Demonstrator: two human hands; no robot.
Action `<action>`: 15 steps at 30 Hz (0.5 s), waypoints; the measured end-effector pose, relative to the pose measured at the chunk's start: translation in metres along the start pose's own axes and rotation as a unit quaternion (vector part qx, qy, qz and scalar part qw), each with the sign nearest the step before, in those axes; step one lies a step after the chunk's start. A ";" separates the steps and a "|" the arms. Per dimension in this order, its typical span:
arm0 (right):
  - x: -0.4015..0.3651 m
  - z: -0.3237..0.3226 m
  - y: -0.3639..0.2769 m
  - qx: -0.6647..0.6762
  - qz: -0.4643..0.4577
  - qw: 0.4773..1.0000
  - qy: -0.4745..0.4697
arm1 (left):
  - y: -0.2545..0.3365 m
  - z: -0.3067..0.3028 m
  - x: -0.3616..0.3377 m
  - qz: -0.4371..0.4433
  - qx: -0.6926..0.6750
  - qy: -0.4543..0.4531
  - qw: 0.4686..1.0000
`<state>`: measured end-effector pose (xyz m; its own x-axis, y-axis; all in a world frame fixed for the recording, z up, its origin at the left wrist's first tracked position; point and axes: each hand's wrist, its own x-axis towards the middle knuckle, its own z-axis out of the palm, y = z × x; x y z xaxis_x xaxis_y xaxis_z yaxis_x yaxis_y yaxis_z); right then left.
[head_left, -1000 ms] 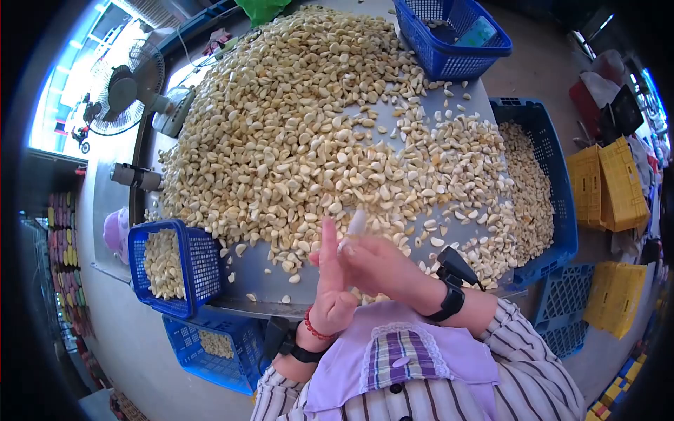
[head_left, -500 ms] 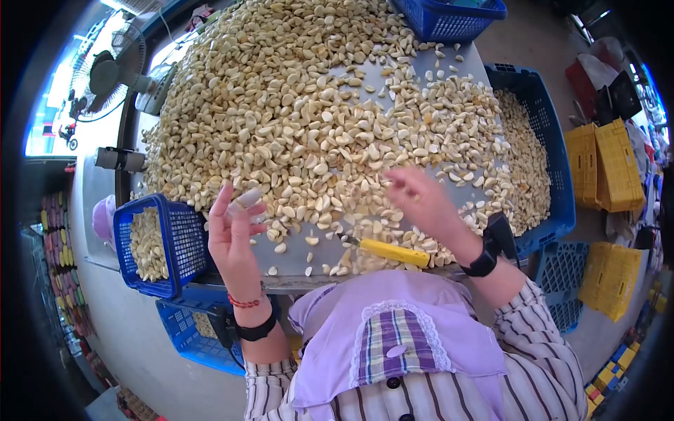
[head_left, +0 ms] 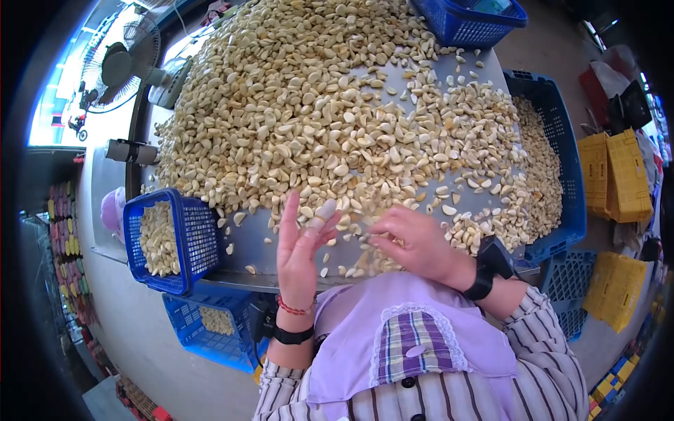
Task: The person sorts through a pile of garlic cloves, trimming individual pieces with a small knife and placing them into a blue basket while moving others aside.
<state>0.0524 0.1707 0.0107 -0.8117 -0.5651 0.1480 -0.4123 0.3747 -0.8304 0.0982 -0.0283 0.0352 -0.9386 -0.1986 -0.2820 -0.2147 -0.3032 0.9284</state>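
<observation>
Loose peeled garlic cloves [head_left: 302,133] lie heaped across the metal table [head_left: 246,245]. My left hand [head_left: 300,245] is held above the table's near edge, fingers stretched and apart, a whitish covering on one fingertip; I see nothing held in it. Close to its right, my right hand [head_left: 421,245] has its fingers curled in over the place of a small yellow-handled knife. The handle is hidden by that hand, and only a small dark tip shows by the fingertips. Some cloves lie just below and beside the right fingers.
A blue basket [head_left: 184,238] of cloves stands at the table's left corner, above a lower blue crate [head_left: 203,340]. Another blue basket [head_left: 477,28] sits at the far edge. Along the right side is a large blue crate [head_left: 572,175] with cloves. A fan [head_left: 119,67] stands far left.
My left hand has moved right, towards the right hand. The right hand has come down and closed over the yellow-handled knife, whose handle was in plain sight before. The view has shifted slightly.
</observation>
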 end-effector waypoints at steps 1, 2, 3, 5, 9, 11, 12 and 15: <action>0.007 0.002 -0.008 0.050 -0.016 0.998 0.029 | 0.001 0.005 -0.003 0.000 -0.002 -0.002 1.000; 0.012 0.004 -0.014 0.048 -0.016 0.998 0.030 | 0.002 0.009 -0.005 0.020 0.008 -0.027 0.999; 0.017 0.007 -0.019 0.056 -0.029 0.997 0.044 | 0.003 0.011 -0.007 0.040 0.018 -0.052 0.998; 0.024 0.011 -0.025 0.065 -0.042 0.995 0.058 | -0.001 0.009 -0.008 0.070 0.021 -0.085 0.994; 0.028 0.014 -0.029 0.025 -0.084 0.990 0.107 | 0.005 0.009 -0.010 0.130 0.189 -0.076 0.970; 0.028 0.015 -0.030 0.004 -0.090 0.989 0.120 | 0.005 0.006 -0.010 0.116 0.237 -0.078 0.961; 0.028 0.015 -0.030 -0.007 -0.084 0.989 0.123 | 0.003 0.006 -0.010 0.153 0.278 -0.081 0.945; 0.026 0.015 -0.032 -0.018 -0.062 0.990 0.126 | 0.001 0.008 -0.010 0.196 0.332 -0.086 0.919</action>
<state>0.0508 0.1329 0.0335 -0.8293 -0.4090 0.3809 -0.5262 0.3418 -0.7786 0.1051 -0.0194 0.0408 -0.9955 -0.0041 0.0945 0.0846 0.4076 0.9092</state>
